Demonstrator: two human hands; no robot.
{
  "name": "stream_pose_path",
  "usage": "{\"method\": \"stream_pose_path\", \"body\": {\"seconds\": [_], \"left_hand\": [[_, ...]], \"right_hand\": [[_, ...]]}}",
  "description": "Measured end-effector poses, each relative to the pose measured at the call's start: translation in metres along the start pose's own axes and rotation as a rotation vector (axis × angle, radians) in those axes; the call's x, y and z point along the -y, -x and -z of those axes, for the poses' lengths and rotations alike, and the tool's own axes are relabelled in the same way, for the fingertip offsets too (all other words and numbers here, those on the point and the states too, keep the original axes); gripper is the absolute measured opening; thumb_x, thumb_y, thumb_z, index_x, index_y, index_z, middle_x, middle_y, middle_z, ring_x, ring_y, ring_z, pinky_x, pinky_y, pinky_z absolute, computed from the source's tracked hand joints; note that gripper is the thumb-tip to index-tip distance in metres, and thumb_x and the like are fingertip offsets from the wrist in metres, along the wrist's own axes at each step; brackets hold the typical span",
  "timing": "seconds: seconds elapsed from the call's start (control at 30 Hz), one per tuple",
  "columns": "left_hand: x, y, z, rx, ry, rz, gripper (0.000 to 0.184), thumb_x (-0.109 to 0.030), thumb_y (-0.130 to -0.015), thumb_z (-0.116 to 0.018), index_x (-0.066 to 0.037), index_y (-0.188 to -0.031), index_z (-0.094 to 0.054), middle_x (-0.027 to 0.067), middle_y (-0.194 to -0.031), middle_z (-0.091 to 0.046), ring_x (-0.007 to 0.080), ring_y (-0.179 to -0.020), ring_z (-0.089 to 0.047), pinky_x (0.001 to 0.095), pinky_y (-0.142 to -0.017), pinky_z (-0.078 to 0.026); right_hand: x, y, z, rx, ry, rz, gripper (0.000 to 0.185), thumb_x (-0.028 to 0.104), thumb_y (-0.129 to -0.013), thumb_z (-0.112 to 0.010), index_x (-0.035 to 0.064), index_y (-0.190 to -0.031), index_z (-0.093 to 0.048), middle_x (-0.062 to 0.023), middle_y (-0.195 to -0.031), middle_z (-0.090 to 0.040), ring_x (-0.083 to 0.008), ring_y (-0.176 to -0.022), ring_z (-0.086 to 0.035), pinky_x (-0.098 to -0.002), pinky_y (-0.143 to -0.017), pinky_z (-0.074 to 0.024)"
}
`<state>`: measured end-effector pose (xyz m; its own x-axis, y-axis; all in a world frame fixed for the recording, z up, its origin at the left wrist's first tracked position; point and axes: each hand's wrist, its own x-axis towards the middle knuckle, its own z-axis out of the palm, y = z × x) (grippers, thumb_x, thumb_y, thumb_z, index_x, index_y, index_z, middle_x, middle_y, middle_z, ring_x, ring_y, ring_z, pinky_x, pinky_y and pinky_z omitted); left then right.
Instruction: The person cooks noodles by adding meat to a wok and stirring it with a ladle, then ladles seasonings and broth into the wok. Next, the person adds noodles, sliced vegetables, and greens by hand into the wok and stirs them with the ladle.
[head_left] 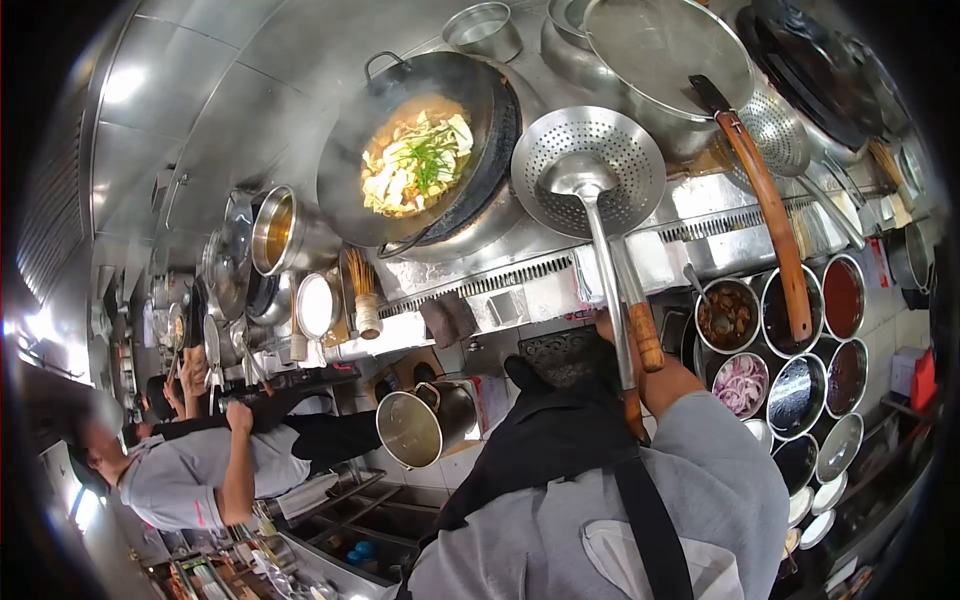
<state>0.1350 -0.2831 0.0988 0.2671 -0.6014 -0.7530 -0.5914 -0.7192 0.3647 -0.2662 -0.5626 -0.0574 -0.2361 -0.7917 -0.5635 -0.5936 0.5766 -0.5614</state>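
My right forearm (672,386) reaches forward beneath two long handles. Only a sliver of my right hand (604,324) shows, and its fingers are hidden behind them. One handle belongs to a steel ladle (578,174), whose bowl lies in a large perforated skimmer (632,140). The skimmer's wooden handle (646,338) passes over my arm. I cannot tell whether my hand touches either tool. My left hand is out of view. A black wok (345,165) ahead holds steaming sliced cabbage with green strips on top (425,160) in brown liquid.
A mesh strainer (670,50) with a wooden handle (768,205) covers a pot. Sauce containers (843,297) and sliced onion (741,385) stand right. Left are an oil pot (287,230), bamboo brush (364,295), steel pot (410,430) and a co-worker (190,480) in grey.
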Motion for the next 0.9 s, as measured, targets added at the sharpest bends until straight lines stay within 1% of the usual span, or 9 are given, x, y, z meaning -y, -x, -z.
{"method": "stream_pose_path", "body": {"seconds": [0.43, 0.63, 0.73, 0.8, 0.83, 0.9], "left_hand": [[-0.033, -0.02, -0.02, -0.027, 0.001, -0.062, 0.033, -0.03, -0.09, -0.064, -0.004, -0.111, -0.071, 0.0173, -0.103, -0.072, 0.0309, -0.093, -0.069, 0.0394, -0.087, -0.053], [-0.057, -0.045, -0.023, -0.039, -0.067, -0.154, 0.033, -0.028, -0.089, -0.064, -0.004, -0.11, -0.071, 0.0175, -0.101, -0.073, 0.0314, -0.092, -0.07, 0.04, -0.086, -0.053], [-0.061, -0.061, -0.031, -0.063, -0.184, -0.304, 0.034, -0.03, -0.09, -0.064, -0.004, -0.111, -0.07, 0.017, -0.105, -0.073, 0.0318, -0.097, -0.07, 0.0401, -0.087, -0.052], [-0.072, -0.063, -0.024, -0.055, -0.184, -0.327, 0.034, -0.031, -0.091, -0.064, -0.005, -0.112, -0.07, 0.0167, -0.108, -0.072, 0.0308, -0.101, -0.069, 0.0393, -0.09, -0.051], [-0.077, -0.068, -0.019, -0.04, -0.187, -0.351, 0.034, -0.031, -0.091, -0.065, -0.005, -0.112, -0.07, 0.0166, -0.11, -0.072, 0.0304, -0.104, -0.069, 0.0388, -0.091, -0.051], [-0.074, -0.092, -0.015, 0.069, -0.086, -0.469, 0.04, -0.036, -0.091, -0.065, -0.006, -0.116, -0.07, 0.0181, -0.114, -0.071, 0.0278, -0.111, -0.067, 0.0364, -0.098, -0.049]], "right_hand": [[-0.01, 0.002, -0.002, 0.028, 0.056, 0.023, 0.036, 0.037, -0.091, -0.062, 0.0031, -0.1, -0.071, -0.016, -0.092, -0.068, -0.0286, -0.084, -0.067, -0.0397, -0.075, -0.0533], [-0.022, 0.002, 0.001, 0.087, 0.027, 0.057, 0.037, 0.037, -0.089, -0.061, 0.0025, -0.098, -0.072, -0.0185, -0.094, -0.069, -0.0317, -0.087, -0.068, -0.0423, -0.077, -0.0542], [-0.037, 0.015, 0.012, 0.161, -0.006, 0.093, 0.037, 0.037, -0.089, -0.061, 0.0022, -0.098, -0.072, -0.0197, -0.095, -0.07, -0.0332, -0.088, -0.069, -0.0436, -0.078, -0.0546], [-0.056, 0.03, 0.018, 0.2, -0.02, 0.12, 0.038, 0.037, -0.088, -0.061, 0.002, -0.097, -0.072, -0.0205, -0.096, -0.071, -0.0343, -0.089, -0.069, -0.0445, -0.079, -0.0549], [-0.063, 0.041, 0.018, 0.216, -0.021, 0.141, 0.038, 0.037, -0.088, -0.061, 0.0019, -0.097, -0.072, -0.0209, -0.096, -0.071, -0.0348, -0.09, -0.069, -0.0449, -0.08, -0.0551], [-0.073, 0.062, 0.02, 0.23, -0.017, 0.189, 0.038, 0.037, -0.087, -0.061, 0.0017, -0.096, -0.073, -0.0217, -0.097, -0.071, -0.0358, -0.091, -0.07, -0.0457, -0.081, -0.0554]]}}
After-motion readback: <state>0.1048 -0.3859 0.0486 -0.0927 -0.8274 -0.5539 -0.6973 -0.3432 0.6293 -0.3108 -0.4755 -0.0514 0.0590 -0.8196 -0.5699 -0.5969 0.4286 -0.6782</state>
